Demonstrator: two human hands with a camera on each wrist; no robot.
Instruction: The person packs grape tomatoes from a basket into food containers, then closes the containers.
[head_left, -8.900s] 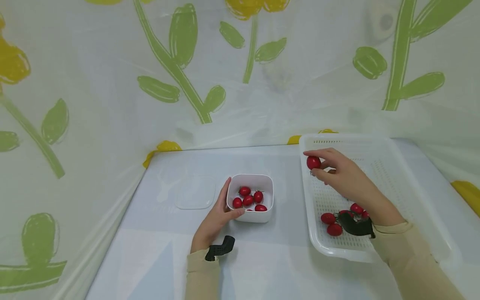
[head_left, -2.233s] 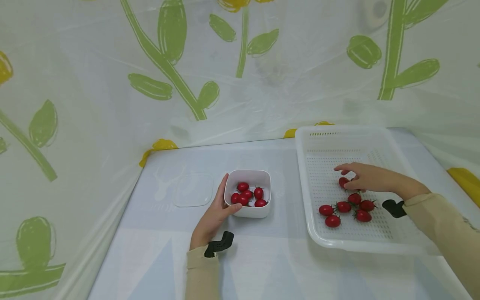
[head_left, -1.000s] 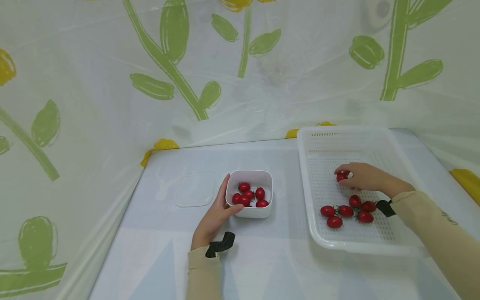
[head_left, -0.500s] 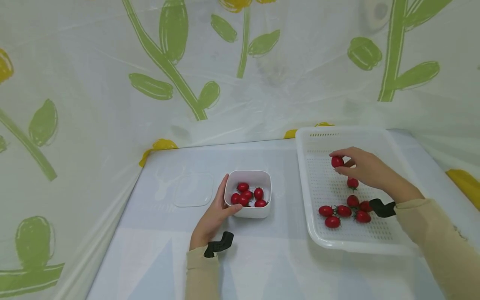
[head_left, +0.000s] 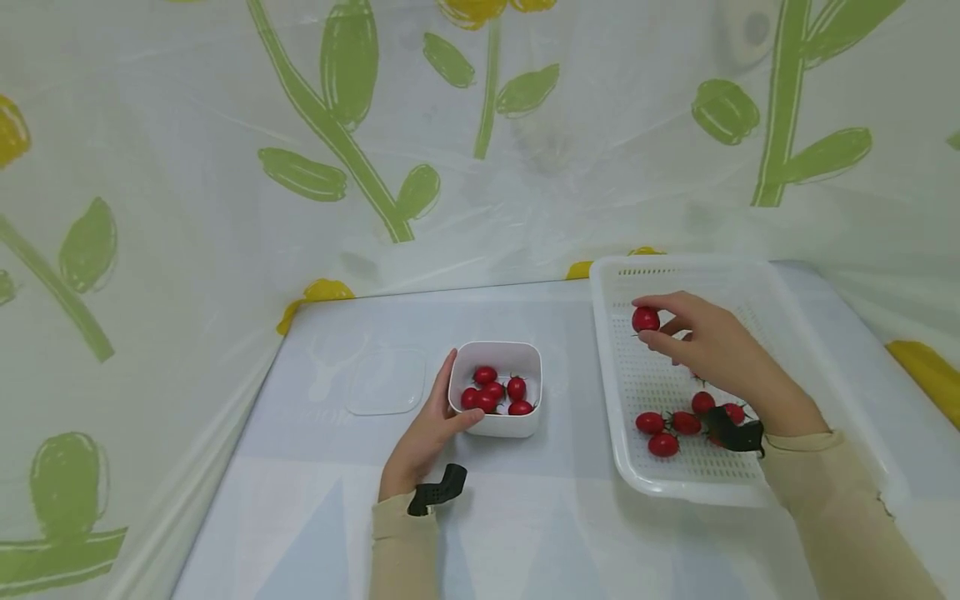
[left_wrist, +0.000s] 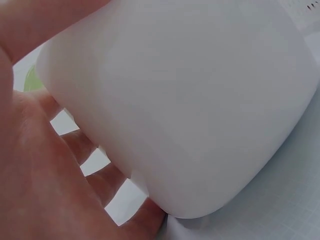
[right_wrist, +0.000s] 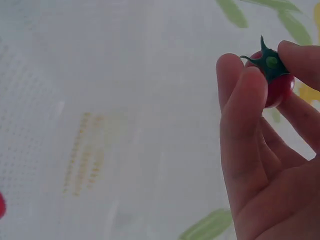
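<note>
My left hand point(head_left: 429, 433) grips a small white square container point(head_left: 504, 426) by its left side, thumb over the front rim. Several cherry tomatoes point(head_left: 486, 376) lie inside it. In the left wrist view my fingers point(left_wrist: 107, 182) rest along the container's wall point(left_wrist: 200, 100). Above the left part of a white perforated basket point(head_left: 624, 450), my right hand point(head_left: 705, 342) pinches one cherry tomato point(head_left: 645, 319) between thumb and fingers. Its green calyx shows in the right wrist view, where the held tomato point(right_wrist: 280, 90) is clear of the basket floor. My right hand and wrist partly hide other tomatoes below.
More cherry tomatoes point(head_left: 663, 444) lie in the front part of the basket. A clear square lid point(head_left: 387, 382) rests on the table left of the container. A flower-printed sheet point(head_left: 225, 208) hangs behind the table's back edge.
My right hand took a cherry tomato from the basket, raised it and moved it left towards the basket's left rim. The left hand and the container have stayed in place.
</note>
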